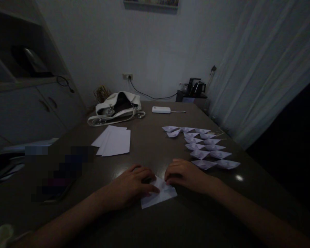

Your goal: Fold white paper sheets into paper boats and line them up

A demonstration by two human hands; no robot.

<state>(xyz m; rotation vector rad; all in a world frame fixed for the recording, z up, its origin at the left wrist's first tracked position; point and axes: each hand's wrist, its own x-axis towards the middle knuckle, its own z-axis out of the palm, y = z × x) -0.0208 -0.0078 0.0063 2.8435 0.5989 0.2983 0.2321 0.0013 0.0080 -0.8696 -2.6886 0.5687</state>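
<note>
A partly folded white sheet of paper (161, 197) lies on the dark table in front of me, its wide edge towards me. My left hand (133, 185) is on its left side, thumb resting on the paper and fingers curled round the far edge. On the right side, my right hand (185, 175) has its fingers bent and pinched together at the upper right of the sheet. The fingers partly cover the folds. Several folded paper boats (198, 154) stand in rows to the right, beyond my right hand. Loose white sheets (116, 142) lie fanned out at the far left.
A white handbag (119, 105) with its strap sits at the table's far left. Near the back edge lies a white power bank (161, 110) with a short cable. A phone-like object (60, 193), blurred out, is at the left. Beyond the table stands a black kettle (197, 88).
</note>
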